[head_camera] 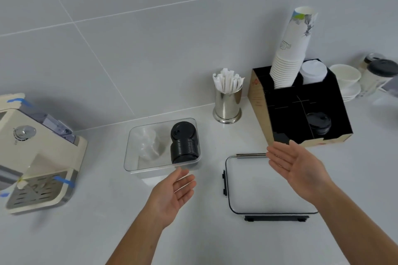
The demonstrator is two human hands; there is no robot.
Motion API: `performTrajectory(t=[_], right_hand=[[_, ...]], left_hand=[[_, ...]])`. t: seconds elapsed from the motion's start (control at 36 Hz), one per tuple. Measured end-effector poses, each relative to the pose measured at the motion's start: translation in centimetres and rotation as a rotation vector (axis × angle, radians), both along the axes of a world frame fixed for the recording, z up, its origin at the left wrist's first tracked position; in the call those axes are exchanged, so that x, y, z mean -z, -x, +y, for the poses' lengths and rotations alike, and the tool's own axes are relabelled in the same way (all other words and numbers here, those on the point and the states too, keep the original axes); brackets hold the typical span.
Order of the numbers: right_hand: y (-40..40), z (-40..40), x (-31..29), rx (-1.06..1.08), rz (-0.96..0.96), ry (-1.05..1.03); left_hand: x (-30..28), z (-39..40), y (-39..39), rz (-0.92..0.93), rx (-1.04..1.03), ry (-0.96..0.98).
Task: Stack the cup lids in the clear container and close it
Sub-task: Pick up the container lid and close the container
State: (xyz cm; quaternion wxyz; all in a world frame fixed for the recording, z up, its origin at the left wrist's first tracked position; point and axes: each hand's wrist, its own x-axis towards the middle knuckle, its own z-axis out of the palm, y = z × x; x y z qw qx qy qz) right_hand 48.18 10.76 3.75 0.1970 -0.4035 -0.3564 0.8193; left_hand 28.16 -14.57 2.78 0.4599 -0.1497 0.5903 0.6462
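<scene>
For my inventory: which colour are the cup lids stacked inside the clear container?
Black; the cup lids show clearly in the head view.

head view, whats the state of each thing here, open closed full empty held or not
clear container: open, black lids stacked inside
container lid: off, flat on counter
left hand: open, empty
right hand: open, empty, above the container lid
cardboard organizer: some black lids left inside

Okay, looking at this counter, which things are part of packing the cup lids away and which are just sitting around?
Part of the job:
- clear container
- black lid stack inside it
- container cover lying on the counter
- black lids left in the organizer

Just sitting around:
- coffee machine
- steel cup of stirrers
- paper cup stack
- white lids
</scene>
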Motion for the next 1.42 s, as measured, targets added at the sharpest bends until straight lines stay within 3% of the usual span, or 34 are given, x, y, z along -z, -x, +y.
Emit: performTrajectory(t=[0.53, 1.25, 1.42], right_hand=[[-10.0, 5.0, 6.7, 0.206, -0.397, -0.143], [-8.9, 6.2, 8.9, -0.036, -0.61, -0.213], [-8.8, 5.6, 8.1, -0.03, -0.609, -0.217]], left_hand=[[3.8, 6.8, -3.9, 0.06, 0.204, 0.227], [4.4, 10.4, -5.6, 0.158, 0.411, 0.292], [4.0, 8.9, -5.9, 0.29, 0.48, 0.329]])
